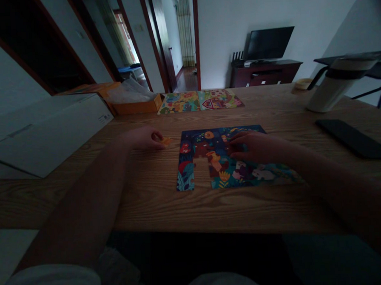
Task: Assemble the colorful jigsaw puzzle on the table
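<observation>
A dark blue jigsaw puzzle with animals and plants lies flat on the wooden table, with a narrow gap in its lower left part where bare wood shows. Left of the puzzle, my left hand is closed on a small orange puzzle piece, held just over or on the table. My right hand rests on the upper right area of the puzzle, its fingers spread over the surface and hiding part of the picture.
Behind the puzzle lie two bright picture sheets, beside an orange box with clear plastic. A white box stands at the left of the table. On the right are a pitcher, a round container and a dark flat object.
</observation>
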Tool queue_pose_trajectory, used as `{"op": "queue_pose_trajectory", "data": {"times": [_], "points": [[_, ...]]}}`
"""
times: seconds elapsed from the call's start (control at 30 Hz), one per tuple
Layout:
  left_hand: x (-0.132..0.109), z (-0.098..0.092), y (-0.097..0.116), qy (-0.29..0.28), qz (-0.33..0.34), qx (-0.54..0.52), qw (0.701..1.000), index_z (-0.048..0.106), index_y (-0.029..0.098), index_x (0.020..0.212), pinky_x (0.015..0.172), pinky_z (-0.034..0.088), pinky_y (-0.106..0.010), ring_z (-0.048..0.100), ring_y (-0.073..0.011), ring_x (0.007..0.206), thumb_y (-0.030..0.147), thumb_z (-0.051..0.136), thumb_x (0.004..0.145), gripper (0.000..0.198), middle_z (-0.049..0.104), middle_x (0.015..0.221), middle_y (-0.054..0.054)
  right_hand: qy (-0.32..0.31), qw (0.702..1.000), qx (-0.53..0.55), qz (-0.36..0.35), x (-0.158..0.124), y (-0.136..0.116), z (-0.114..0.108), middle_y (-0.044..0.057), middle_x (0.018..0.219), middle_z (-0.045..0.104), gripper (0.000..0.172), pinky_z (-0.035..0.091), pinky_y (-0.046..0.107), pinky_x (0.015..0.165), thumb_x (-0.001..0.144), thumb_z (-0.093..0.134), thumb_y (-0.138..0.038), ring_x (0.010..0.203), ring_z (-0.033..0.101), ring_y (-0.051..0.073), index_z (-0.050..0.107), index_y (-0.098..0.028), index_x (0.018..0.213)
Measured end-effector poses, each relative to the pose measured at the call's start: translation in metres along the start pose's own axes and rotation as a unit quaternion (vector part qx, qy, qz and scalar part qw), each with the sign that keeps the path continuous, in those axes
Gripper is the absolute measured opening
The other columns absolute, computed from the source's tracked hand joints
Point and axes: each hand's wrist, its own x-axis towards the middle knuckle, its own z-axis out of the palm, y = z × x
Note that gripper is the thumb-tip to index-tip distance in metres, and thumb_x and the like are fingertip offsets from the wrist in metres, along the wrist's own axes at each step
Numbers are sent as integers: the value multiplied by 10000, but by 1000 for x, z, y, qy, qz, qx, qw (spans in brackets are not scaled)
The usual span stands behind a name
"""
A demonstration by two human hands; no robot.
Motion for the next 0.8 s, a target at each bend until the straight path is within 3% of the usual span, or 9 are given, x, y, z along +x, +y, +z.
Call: {"op": "queue_pose_trajectory", "data": {"times": [0.33,0.6,0.8], "points": [[3,3,-2,5,2,4,1000,708,192,1272,823,533,-344,707,-289,1002,529,702,711,655,750,1202,-117,-39,995,28,85,1,-4,-1,76,992,743,218,549,346,781,831,729,-316,863,704,237,681,-231,1026],[2,3,5,7,0,14,1000,686,179,1315,852,527,-347,700,-302,1039,527,666,754,660,724,1268,-125,43,994,-22,100,2,-14,-5,86,945,776,414,521,327,700,889,640,-299,798,715,247,635,-214,1295],[-1,3,12,15,1,21,1000,676,179,1321,830,524,-328,697,-283,1021,515,647,791,628,729,1244,-116,117,980,74,144,7,13,-4,80,891,771,305,528,307,657,870,606,-254,737,702,217,735,-184,1137]]}}
